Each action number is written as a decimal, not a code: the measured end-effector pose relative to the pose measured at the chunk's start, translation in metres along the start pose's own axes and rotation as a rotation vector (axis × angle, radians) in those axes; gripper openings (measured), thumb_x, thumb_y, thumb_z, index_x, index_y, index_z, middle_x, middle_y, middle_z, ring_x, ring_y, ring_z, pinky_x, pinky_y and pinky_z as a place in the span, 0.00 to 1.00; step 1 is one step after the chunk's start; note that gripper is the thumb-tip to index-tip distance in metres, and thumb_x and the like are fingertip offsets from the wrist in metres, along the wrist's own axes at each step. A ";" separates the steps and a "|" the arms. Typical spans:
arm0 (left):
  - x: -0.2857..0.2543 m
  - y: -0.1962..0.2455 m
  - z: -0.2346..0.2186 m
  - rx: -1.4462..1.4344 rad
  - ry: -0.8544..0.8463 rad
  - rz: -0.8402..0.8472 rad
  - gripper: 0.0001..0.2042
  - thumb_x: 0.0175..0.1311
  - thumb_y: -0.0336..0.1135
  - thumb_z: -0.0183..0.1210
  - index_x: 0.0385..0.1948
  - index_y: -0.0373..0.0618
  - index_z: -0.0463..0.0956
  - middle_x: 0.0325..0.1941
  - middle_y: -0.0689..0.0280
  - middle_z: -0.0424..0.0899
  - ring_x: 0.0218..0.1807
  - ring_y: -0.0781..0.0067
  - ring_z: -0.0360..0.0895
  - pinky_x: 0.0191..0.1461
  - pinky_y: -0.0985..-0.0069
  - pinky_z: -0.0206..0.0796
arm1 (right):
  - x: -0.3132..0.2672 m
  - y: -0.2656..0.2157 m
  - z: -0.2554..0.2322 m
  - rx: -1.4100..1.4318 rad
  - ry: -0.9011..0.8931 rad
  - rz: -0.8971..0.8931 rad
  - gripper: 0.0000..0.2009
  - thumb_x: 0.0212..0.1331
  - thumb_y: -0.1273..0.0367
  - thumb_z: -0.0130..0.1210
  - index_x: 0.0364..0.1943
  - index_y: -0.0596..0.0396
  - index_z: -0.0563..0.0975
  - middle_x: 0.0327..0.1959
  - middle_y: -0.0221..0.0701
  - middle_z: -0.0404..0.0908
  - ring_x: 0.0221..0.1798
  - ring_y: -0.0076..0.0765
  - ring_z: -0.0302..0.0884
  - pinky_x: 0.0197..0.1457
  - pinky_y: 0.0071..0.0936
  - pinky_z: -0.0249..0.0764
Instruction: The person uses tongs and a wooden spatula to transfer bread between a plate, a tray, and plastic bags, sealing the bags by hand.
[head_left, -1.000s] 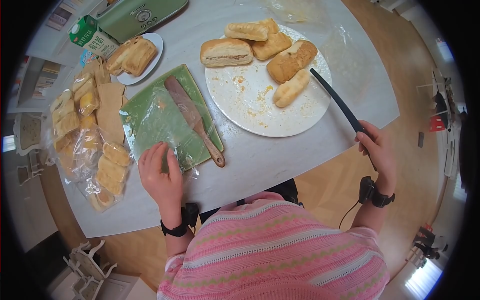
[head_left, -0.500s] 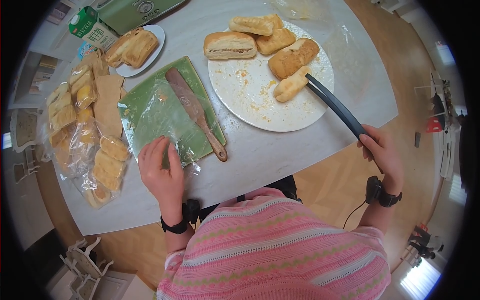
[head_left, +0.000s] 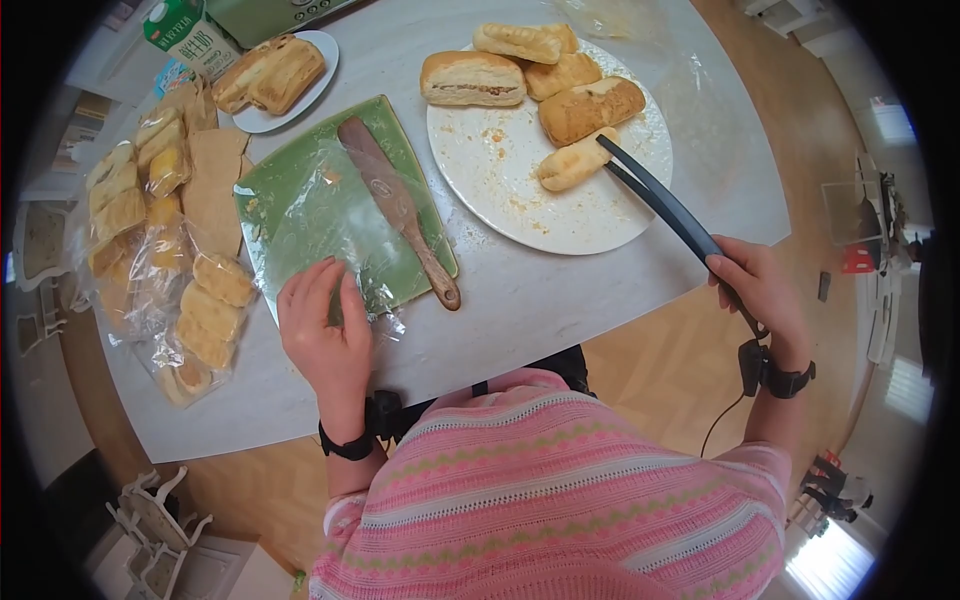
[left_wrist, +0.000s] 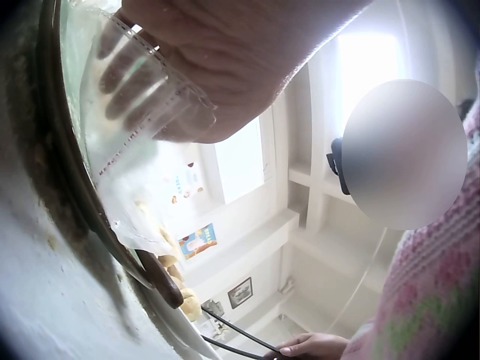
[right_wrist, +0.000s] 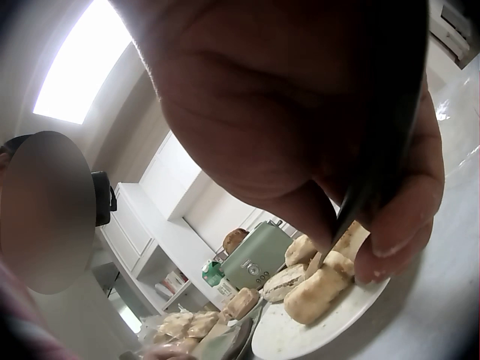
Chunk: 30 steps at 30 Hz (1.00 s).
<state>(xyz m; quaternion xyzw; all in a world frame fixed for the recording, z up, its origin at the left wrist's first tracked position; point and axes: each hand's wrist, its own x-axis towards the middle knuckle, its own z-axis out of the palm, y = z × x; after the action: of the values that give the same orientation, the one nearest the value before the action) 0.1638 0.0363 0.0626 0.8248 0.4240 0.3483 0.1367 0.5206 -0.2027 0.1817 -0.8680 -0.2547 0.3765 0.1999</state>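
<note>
My right hand (head_left: 758, 285) grips black tongs (head_left: 672, 208), whose arms reach over the white plate (head_left: 480, 210). The tips are at the end of a small pale bread roll (head_left: 568, 168), one arm on top of it and one by its side. My left hand (head_left: 328, 325) is at the near edge of a green square plate (head_left: 300, 215), thumb apart from loosely bent fingers. Beside it lies a clear plastic bag (head_left: 345, 200); in the left wrist view the bag (left_wrist: 139, 142) overlaps the fingers. A brown wooden spatula (head_left: 395, 205) lies across the green plate.
Several other bread pieces (head_left: 472, 78) lie at the white plate's far side. Bagged breads (head_left: 215, 310) and brown paper (head_left: 215, 180) are at the left. Behind stand a small plate with toasted bread (head_left: 285, 75), a milk carton (head_left: 190, 35) and a green toaster (right_wrist: 259, 255).
The tongs have moved left from the plate's right rim onto the small roll, and their arms now show apart. The small roll has turned slightly. My left hand stays by the bag.
</note>
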 end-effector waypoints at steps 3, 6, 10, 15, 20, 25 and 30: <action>0.000 0.000 0.000 -0.006 0.011 0.002 0.06 0.59 0.25 0.63 0.38 0.38 0.84 0.43 0.58 0.87 0.47 0.53 0.80 0.53 0.63 0.71 | 0.005 0.006 -0.002 0.043 -0.042 -0.008 0.15 0.70 0.66 0.54 0.53 0.62 0.80 0.24 0.22 0.75 0.22 0.15 0.73 0.23 0.16 0.69; 0.000 -0.002 -0.002 -0.007 0.019 -0.001 0.06 0.59 0.25 0.64 0.38 0.38 0.84 0.42 0.58 0.87 0.45 0.55 0.80 0.51 0.65 0.72 | 0.008 0.017 -0.003 0.158 -0.062 0.006 0.15 0.69 0.67 0.54 0.53 0.63 0.81 0.24 0.22 0.76 0.21 0.15 0.73 0.23 0.16 0.69; -0.002 -0.001 -0.006 -0.002 0.006 -0.066 0.07 0.63 0.27 0.62 0.41 0.39 0.85 0.42 0.57 0.86 0.46 0.58 0.82 0.53 0.68 0.72 | 0.008 0.029 0.000 0.323 -0.107 0.027 0.15 0.68 0.69 0.56 0.53 0.65 0.80 0.25 0.24 0.79 0.21 0.16 0.73 0.24 0.16 0.69; -0.001 -0.004 -0.005 -0.001 0.031 -0.074 0.06 0.63 0.27 0.63 0.40 0.39 0.85 0.40 0.57 0.86 0.42 0.58 0.82 0.47 0.68 0.72 | 0.009 0.038 0.005 0.439 -0.158 0.050 0.16 0.67 0.69 0.58 0.53 0.66 0.80 0.26 0.26 0.80 0.21 0.17 0.74 0.24 0.17 0.70; 0.003 0.000 -0.007 -0.038 0.025 -0.127 0.05 0.63 0.27 0.63 0.38 0.39 0.85 0.36 0.58 0.85 0.37 0.59 0.82 0.41 0.70 0.72 | 0.010 0.043 0.016 0.528 -0.192 0.017 0.17 0.66 0.69 0.58 0.54 0.67 0.79 0.26 0.28 0.80 0.21 0.19 0.74 0.24 0.18 0.70; 0.009 0.003 -0.007 -0.045 0.012 -0.130 0.05 0.64 0.27 0.62 0.37 0.39 0.85 0.32 0.60 0.84 0.29 0.64 0.81 0.32 0.72 0.70 | 0.014 0.047 0.028 0.541 -0.181 -0.003 0.18 0.66 0.70 0.58 0.57 0.67 0.78 0.26 0.29 0.81 0.21 0.20 0.74 0.24 0.18 0.71; 0.014 0.003 -0.001 -0.042 0.025 -0.091 0.05 0.64 0.28 0.62 0.37 0.40 0.85 0.28 0.60 0.83 0.25 0.65 0.79 0.30 0.72 0.68 | 0.017 0.047 0.038 0.568 -0.175 -0.037 0.19 0.66 0.72 0.58 0.59 0.68 0.77 0.26 0.31 0.82 0.21 0.21 0.75 0.24 0.19 0.71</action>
<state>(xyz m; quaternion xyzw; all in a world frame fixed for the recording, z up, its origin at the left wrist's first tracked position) 0.1711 0.0457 0.0715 0.7972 0.4554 0.3606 0.1645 0.5158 -0.2242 0.1233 -0.7367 -0.1709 0.5024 0.4191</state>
